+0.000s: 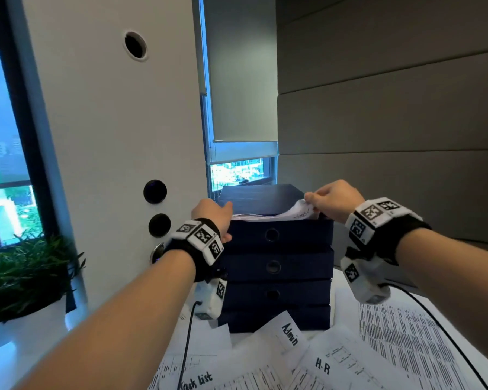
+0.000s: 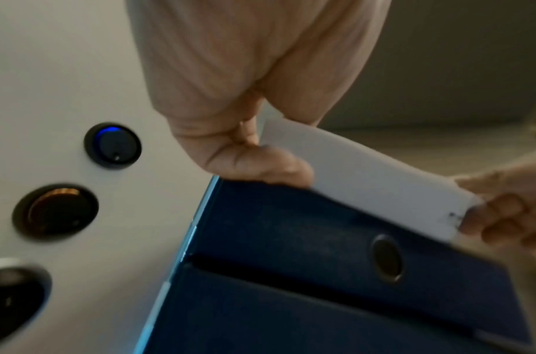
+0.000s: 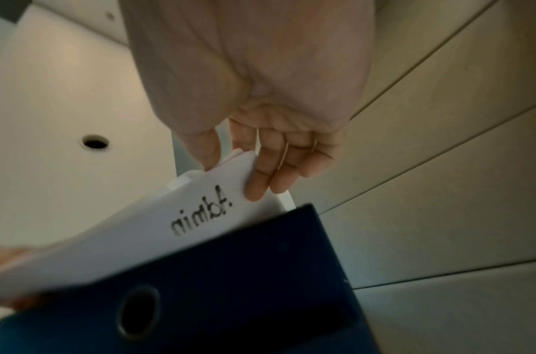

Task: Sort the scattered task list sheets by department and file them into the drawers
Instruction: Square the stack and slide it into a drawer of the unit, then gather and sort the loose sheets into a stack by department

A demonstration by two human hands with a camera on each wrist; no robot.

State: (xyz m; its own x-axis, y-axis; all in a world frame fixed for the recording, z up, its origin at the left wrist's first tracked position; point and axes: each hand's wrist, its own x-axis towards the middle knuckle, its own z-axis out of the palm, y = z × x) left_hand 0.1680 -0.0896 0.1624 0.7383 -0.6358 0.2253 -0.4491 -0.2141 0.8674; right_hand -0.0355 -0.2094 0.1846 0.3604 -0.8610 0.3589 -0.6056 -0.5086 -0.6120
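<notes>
Thin white "Admin" paper sheets (image 3: 181,230) pinched at opposite corners by left hand (image 1: 213,218) and right hand (image 1: 334,199) over top navy drawer (image 1: 276,235); light, floppy; likely buckles unless held taut.

you have a dark blue drawer unit (image 1: 276,266) on the white desk: stacked drawers, each front with a round finger hole. the top drawer (image 1: 279,233) stands pulled out, and a thin stack of white sheets (image 1: 276,215) lies over its open top, the right corner curled up; that corner bears handwritten "admin", seen mirrored in the right wrist view. the drawers below it look closed. in front of the unit your loose sheets (image 1: 335,358) lie scattered and overlapping on the desk: one marked "admin" (image 1: 289,330) leans against the unit's base, one marked "h-r" (image 1: 321,365) lies just right of it, one reads "task list" (image 1: 197,381), and a sheet of dense print (image 1: 400,336) lies to the right.
</notes>
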